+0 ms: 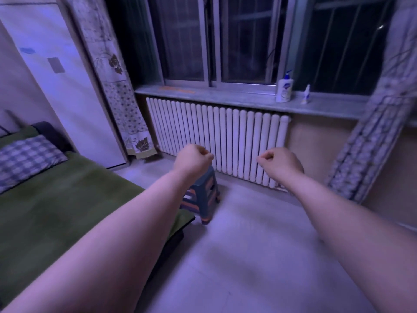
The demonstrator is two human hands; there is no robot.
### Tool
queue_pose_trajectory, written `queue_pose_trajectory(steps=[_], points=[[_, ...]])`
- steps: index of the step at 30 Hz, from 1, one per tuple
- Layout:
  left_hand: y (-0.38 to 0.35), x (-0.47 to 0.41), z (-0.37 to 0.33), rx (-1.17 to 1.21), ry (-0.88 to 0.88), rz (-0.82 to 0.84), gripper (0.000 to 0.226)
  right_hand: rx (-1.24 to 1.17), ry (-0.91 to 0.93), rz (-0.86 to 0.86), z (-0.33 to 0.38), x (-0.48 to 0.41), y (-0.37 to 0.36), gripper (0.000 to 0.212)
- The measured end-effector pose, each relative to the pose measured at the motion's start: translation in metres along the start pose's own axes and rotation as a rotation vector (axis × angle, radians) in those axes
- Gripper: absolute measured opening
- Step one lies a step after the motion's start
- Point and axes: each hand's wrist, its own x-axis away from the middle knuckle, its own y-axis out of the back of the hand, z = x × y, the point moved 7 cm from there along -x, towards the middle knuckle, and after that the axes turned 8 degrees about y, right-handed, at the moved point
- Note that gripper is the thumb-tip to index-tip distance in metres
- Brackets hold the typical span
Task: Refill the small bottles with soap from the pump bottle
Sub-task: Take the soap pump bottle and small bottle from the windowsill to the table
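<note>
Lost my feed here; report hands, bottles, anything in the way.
Hands: left hand, right hand both fisted, empty. On windowsill: pump bottle and one small bottle, upright, apart, untouched. Floor: plastic stool ahead-left, short of the radiator.

No text can be read; the blue mark (286,86) on the white plastic pump bottle (283,93) is too blurred.
</note>
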Motion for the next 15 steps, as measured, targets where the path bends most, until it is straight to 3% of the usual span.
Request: queue_pose_trajectory(steps=[15], points=[[-0.109, -0.126, -0.12, 0.148, -0.096, 0.129, 0.013, -0.101, -0.1, -0.162, -0.118, -0.129, 0.057, 0.016]])
